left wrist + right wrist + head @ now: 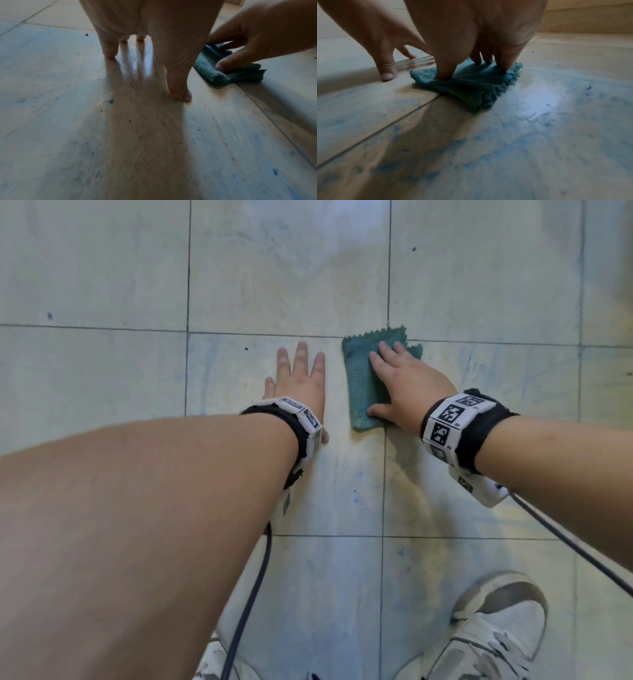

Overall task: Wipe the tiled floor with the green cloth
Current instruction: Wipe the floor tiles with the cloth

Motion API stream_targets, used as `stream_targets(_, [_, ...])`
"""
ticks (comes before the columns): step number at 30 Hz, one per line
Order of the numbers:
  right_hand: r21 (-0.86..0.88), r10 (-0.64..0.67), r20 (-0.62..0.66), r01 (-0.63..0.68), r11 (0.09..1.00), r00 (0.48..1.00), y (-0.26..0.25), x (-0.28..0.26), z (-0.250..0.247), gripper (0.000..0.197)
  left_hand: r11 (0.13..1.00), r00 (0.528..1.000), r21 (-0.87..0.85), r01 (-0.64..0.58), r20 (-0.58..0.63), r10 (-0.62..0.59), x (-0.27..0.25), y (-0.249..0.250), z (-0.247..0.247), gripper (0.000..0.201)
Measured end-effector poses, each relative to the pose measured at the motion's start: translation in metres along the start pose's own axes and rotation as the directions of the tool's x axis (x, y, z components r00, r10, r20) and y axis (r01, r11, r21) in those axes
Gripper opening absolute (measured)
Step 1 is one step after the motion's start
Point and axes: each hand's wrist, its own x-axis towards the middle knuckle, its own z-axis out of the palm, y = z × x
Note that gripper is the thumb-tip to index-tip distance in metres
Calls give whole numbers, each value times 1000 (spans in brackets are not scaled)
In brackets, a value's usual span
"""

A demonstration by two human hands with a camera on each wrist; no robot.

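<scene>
The folded green cloth [359, 385] lies flat on the pale tiled floor [274, 268], over a grout crossing. My right hand [404, 378] presses down on it with spread, straight fingers and the thumb near its near edge. The right wrist view shows my right hand [471, 33] with its fingertips dug into the cloth [471, 92]. Just left of the cloth, my left hand [301, 381] rests open on the bare tile, propped on its fingertips [109, 52]. In the left wrist view, the cloth [211, 71] sits under the right hand [257, 33].
Blue smears and specks [356, 498] mark the tiles around the hands. My white shoes [496, 638] stand at the bottom edge. Dark cables [253, 587] trail from both wristbands. A wall base [590, 20] rises beyond the cloth.
</scene>
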Motion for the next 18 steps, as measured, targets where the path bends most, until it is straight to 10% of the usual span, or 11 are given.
stream_targets(9, [-2, -10, 78, 10, 1000, 997, -28, 3, -1, 99, 1000, 1000, -12, -14, -1, 14, -1, -2, 0, 137])
stream_targets(14, [-12, -174, 154, 178, 984, 973, -49, -24, 33, 97, 998, 999, -57, -19, -47, 17, 0, -4, 4, 103])
stream_targets(18, [37, -42, 55, 40, 999, 998, -1, 7, 12, 93, 1000, 1000, -18, -24, -7, 24, -1, -5, 4, 128])
